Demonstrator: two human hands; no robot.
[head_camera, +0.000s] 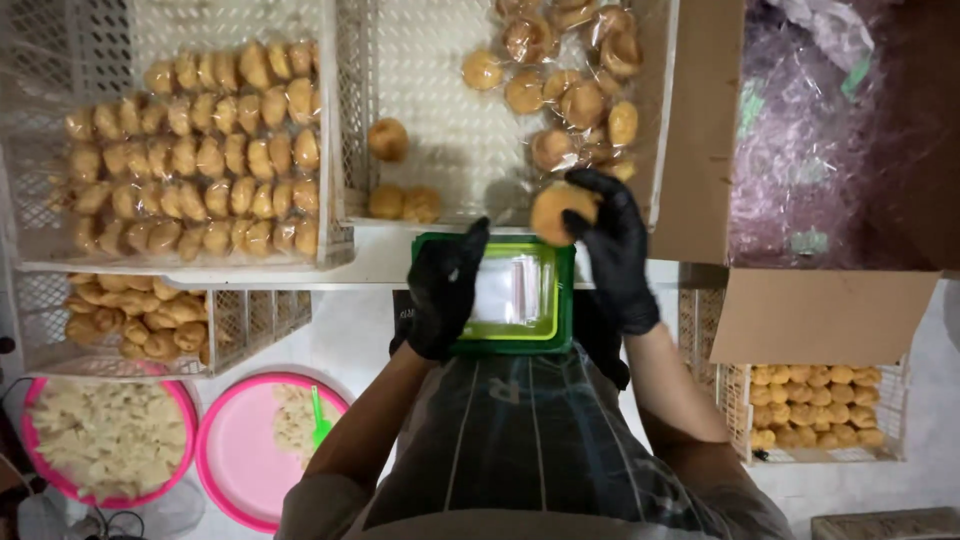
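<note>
Head view looks straight down on two black-gloved hands over a small green tray (566, 300) with a yellow-green inner tray holding clear plastic bags (512, 290). The right hand (612, 245) is closed around a round golden pastry (560, 209), fingers curled over its far and right sides, holding it just above the tray's far right corner. The left hand (443, 290) rests on the tray's left edge, fingers bent against the rim and the bags; whether it pinches a bag I cannot tell. The pastry lies up and to the right of the bags, close by, and being round it has no long axis; the right hand carries it, the left is the nearer to the bags.

Beyond the tray stands a white perforated crate (440, 110) with loose pastries (388, 140) and wrapped ones (575, 95) at its right. To the left, another crate (60, 230) holds neat rows of bagged pastries (195, 150). An open cardboard box (700, 130) lined with purple film sits right. Two pink bowls (240, 450) lie lower left. Nothing stands between pastry and bags.
</note>
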